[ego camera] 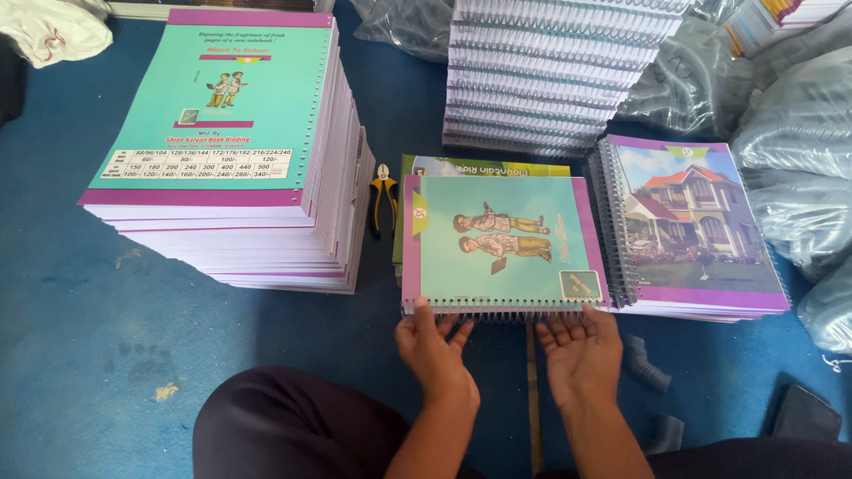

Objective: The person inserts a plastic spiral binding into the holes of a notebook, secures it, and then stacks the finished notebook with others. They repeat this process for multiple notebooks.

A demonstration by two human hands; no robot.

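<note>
— Where do we find the teal notebook (501, 244)?
— On the blue floor (71, 293), just beyond our hands; its spiral edge faces us; our left hand (433, 346) and right hand (581, 348) lie palm-up, loose, fingertips at that edge, gripping nothing.
— Around the notebook?
— Pliers (383, 197) left of it; a tall cover stack (222, 151) farther left; a house-cover pile (692, 231) right.

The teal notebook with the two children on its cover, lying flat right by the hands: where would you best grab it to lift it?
Probably by the teal notebook's near edge, where the spiral binding faces the person. The left hand and right hand already sit there, palms up, so fingers could slide under from the front.
</note>
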